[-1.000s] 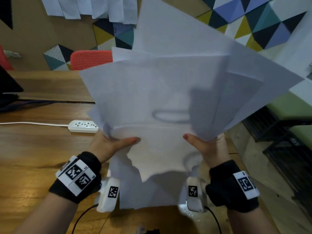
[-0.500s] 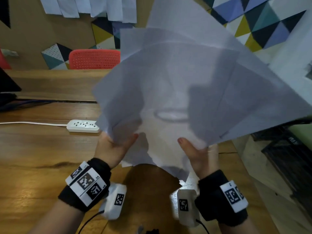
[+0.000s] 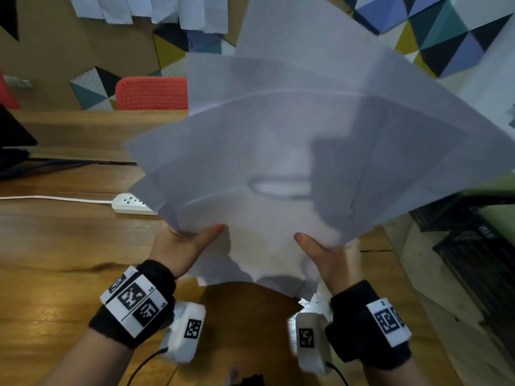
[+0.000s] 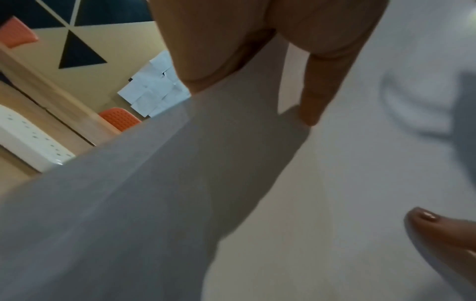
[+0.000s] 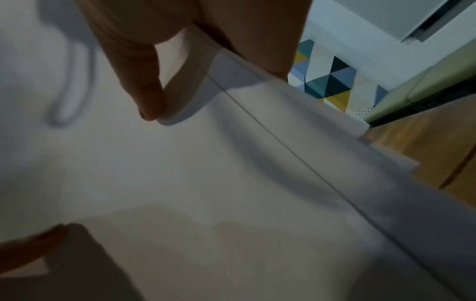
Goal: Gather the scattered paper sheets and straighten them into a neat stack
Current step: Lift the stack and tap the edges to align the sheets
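Observation:
Several white paper sheets (image 3: pixel 292 151) are fanned out unevenly and held up in the air above the wooden table (image 3: pixel 55 260). My left hand (image 3: pixel 184 246) grips their lower left edge, thumb on the near face and fingers hidden behind. My right hand (image 3: pixel 328 254) grips the lower right edge the same way. In the left wrist view the sheets (image 4: pixel 257 183) fill most of the picture, with my thumb pressed on them. The right wrist view shows the sheets (image 5: pixel 206 173) and their offset edges under my thumb.
A white power strip (image 3: pixel 131 203) with its cable lies on the table at the left. A red chair (image 3: pixel 152 93) stands behind the table. More papers (image 3: pixel 156 9) hang on the back wall. A dark rack (image 3: pixel 479 260) is off the table's right edge.
The sheets have been lifted off the table and tilted up toward me. Both hands moved slightly closer and keep their hold on the lower edges.

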Demonstrator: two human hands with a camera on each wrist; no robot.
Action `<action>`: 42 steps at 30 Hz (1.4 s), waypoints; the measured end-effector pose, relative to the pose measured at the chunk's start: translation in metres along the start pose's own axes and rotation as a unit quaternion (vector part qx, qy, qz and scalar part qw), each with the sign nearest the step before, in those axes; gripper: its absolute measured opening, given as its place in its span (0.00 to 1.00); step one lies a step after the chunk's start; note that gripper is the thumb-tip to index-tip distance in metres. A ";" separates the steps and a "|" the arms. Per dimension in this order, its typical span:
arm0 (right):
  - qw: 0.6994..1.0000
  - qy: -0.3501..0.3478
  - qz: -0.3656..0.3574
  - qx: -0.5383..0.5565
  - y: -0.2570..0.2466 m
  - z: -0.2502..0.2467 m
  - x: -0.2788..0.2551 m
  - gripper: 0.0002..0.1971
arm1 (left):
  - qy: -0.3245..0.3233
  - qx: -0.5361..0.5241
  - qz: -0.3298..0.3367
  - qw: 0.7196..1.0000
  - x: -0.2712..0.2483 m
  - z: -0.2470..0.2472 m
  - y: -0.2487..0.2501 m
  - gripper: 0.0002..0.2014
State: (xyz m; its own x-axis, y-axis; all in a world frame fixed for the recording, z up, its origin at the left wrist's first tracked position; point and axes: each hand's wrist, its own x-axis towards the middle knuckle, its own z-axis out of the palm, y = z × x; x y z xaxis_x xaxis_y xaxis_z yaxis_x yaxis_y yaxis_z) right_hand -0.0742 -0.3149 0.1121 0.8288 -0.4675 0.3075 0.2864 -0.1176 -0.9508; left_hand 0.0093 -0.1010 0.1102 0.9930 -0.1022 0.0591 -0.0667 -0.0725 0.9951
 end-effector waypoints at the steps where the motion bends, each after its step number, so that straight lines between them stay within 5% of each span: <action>1: 1.000 -0.007 -0.009 -0.010 -0.002 0.000 0.001 0.22 | 0.006 -0.006 0.004 1.000 0.000 0.001 0.001 0.18; 4: 1.000 -0.013 -0.016 -0.016 -0.005 -0.002 0.004 0.24 | -0.006 -0.024 0.049 0.999 0.004 -0.002 0.007 0.19; 9: 0.996 -0.036 0.025 0.078 -0.012 -0.014 0.009 0.22 | -0.058 -0.044 0.110 0.991 0.000 -0.010 0.020 0.34; 13: 0.996 -0.031 -0.016 0.086 -0.020 -0.009 0.018 0.17 | -0.056 -0.054 0.126 0.989 0.000 -0.006 0.022 0.38; 17: 0.994 -0.018 -0.035 0.100 -0.019 -0.009 0.020 0.25 | -0.069 -0.059 0.137 0.986 -0.001 -0.007 0.018 0.29; 38: 0.992 -0.047 -0.061 0.098 -0.029 -0.003 0.019 0.26 | -0.058 -0.046 0.162 0.984 0.001 -0.006 0.019 0.37; 42: 0.995 -0.041 -0.054 0.076 -0.030 0.000 0.020 0.32 | -0.067 -0.041 0.189 0.979 -0.001 -0.003 0.025 0.26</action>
State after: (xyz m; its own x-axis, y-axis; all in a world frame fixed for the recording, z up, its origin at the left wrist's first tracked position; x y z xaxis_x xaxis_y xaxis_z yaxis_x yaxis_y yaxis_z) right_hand -0.0660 -0.3211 0.1469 0.8239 -0.3847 0.4162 0.4405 -0.0274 -0.8974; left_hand 0.0073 -0.0994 0.1348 0.8772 -0.2361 0.4180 -0.4127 0.0740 0.9078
